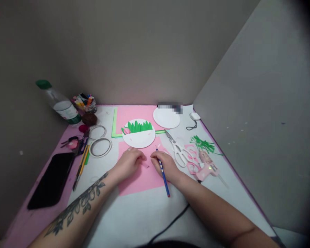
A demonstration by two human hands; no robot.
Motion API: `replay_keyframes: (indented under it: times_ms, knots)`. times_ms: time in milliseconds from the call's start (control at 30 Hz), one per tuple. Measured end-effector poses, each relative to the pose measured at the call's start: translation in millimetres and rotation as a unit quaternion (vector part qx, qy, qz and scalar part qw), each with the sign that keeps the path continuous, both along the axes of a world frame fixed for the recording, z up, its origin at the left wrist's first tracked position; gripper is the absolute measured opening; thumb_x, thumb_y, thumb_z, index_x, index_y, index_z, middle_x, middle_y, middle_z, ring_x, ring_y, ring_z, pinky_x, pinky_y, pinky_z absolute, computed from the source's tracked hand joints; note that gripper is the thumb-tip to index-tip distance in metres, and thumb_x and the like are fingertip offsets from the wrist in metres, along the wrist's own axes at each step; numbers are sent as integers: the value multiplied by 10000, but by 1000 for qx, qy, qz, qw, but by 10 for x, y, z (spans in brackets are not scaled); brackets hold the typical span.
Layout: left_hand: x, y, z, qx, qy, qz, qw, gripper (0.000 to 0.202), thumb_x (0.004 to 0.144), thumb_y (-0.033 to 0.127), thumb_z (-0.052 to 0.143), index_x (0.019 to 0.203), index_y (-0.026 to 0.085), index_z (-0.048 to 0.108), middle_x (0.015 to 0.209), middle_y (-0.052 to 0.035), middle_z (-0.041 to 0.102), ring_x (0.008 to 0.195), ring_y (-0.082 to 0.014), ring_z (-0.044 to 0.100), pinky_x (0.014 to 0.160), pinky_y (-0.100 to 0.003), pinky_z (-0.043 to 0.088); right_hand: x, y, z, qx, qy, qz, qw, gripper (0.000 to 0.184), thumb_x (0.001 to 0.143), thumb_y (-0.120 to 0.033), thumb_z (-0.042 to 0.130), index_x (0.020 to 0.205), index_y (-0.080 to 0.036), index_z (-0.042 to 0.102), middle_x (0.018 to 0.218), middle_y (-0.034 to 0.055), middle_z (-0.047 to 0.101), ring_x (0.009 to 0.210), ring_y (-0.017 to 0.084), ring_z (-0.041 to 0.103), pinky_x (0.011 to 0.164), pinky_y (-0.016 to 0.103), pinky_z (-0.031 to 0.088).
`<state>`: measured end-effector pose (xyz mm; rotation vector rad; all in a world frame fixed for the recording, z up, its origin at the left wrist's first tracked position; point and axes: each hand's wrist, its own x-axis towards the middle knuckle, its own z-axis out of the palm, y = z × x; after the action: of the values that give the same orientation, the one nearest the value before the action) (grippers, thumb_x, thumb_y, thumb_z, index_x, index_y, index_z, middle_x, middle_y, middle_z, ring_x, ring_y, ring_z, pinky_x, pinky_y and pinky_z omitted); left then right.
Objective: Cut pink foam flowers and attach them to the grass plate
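My left hand [130, 163] is closed with its fingers curled around a small pink paper piece [145, 165]. Facing it, my right hand [167, 167] holds a blue pencil [163, 175] across its fingers, tip pointing away from me and red end toward me. Both hands rest over a pink paper sheet [134, 186]. Just beyond them lies a white paper plate [139, 140], decorated with green paper grass [139, 126] and a pink paper tulip [126, 131]. What the right fingertips pinch besides the pencil is hard to see.
At right lie white scissors [180, 155], pink scissors [193, 167], a pink glue gun [208, 170] and green paper strips [205, 144]. Left are tape rolls [100, 147], a phone [51, 181] and a bottle [64, 108]. Another white plate [166, 117] lies behind.
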<state>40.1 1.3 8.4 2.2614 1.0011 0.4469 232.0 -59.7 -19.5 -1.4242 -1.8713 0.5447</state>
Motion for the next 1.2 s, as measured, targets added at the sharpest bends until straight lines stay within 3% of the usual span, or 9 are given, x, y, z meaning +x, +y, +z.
replay_keyframes:
  times_ms: [133, 233, 400, 500, 700, 933, 1033, 1133, 1200]
  knots:
    - [-128, 149, 116, -18, -40, 96, 994, 174, 729, 127, 476, 757, 195, 634, 789, -40, 648, 815, -209, 576, 771, -327, 423, -50, -20, -42, -12, -47, 21, 999, 342, 825, -117, 485, 1143, -210, 573, 936, 84, 653, 849, 208, 595, 768, 322, 473]
    - [-155, 176, 177, -97, -120, 178, 972, 103, 726, 167, 475, 741, 184, 575, 706, -2, 594, 681, -166, 552, 655, -278, 417, -110, -24, 12, -13, 9, 6, 1000, 416, 846, -123, 442, 1249, -213, 494, 909, 70, 622, 816, 197, 582, 734, 317, 473]
    - [1, 6, 144, -179, -219, 183, 941, 64, 716, 209, 534, 764, 175, 557, 649, 30, 546, 613, -130, 515, 586, -236, 376, -206, 19, 150, -91, 237, -28, 967, 169, 817, -287, 542, 954, -189, 541, 726, -6, 540, 631, 138, 520, 570, 242, 433]
    - [97, -106, 133, -223, -230, 168, 932, 118, 712, 207, 555, 821, 165, 568, 653, 29, 560, 599, -122, 520, 585, -234, 381, -206, 48, 204, -139, 268, -40, 952, 182, 762, -312, 588, 676, -195, 479, 587, -49, 449, 536, 107, 433, 513, 223, 373]
    - [171, -226, 135, -284, -225, 104, 926, 111, 717, 220, 608, 791, 169, 544, 665, 20, 593, 590, -121, 560, 575, -229, 400, -156, 69, 239, -141, 290, -40, 946, 180, 759, -281, 554, 633, -193, 462, 557, -58, 432, 530, 99, 405, 512, 213, 349]
    - [161, -221, 199, -331, -264, 90, 902, 261, 716, 297, 673, 904, 173, 541, 638, 11, 630, 577, -136, 591, 604, -249, 425, -29, 66, 351, -127, 117, 40, 984, 151, 833, -206, 493, 707, -184, 571, 676, -14, 589, 638, 127, 529, 604, 229, 404]
    - [137, -176, 255, -344, -290, 125, 884, 237, 695, 326, 693, 796, 168, 549, 599, 3, 627, 560, -140, 589, 587, -246, 410, 243, 78, 480, -69, -58, -50, 995, 156, 878, -229, 463, 821, -187, 602, 827, 44, 643, 784, 173, 571, 707, 272, 414]
    - [102, -127, 271, -353, -322, 157, 864, 205, 705, 313, 680, 743, 165, 544, 607, -3, 628, 573, -134, 581, 592, -242, 406, 552, 86, 568, -118, -293, -183, 931, 175, 862, -295, 499, 845, -156, 603, 886, 133, 652, 852, 250, 586, 692, 314, 399]
    - [82, -105, 265, -367, -342, 172, 848, 188, 699, 277, 681, 748, 165, 538, 636, -2, 636, 572, -120, 568, 587, -233, 401, 699, 85, 581, -204, -365, -210, 884, 232, 842, -351, 514, 875, -141, 607, 872, 156, 664, 799, 274, 613, 626, 318, 386]
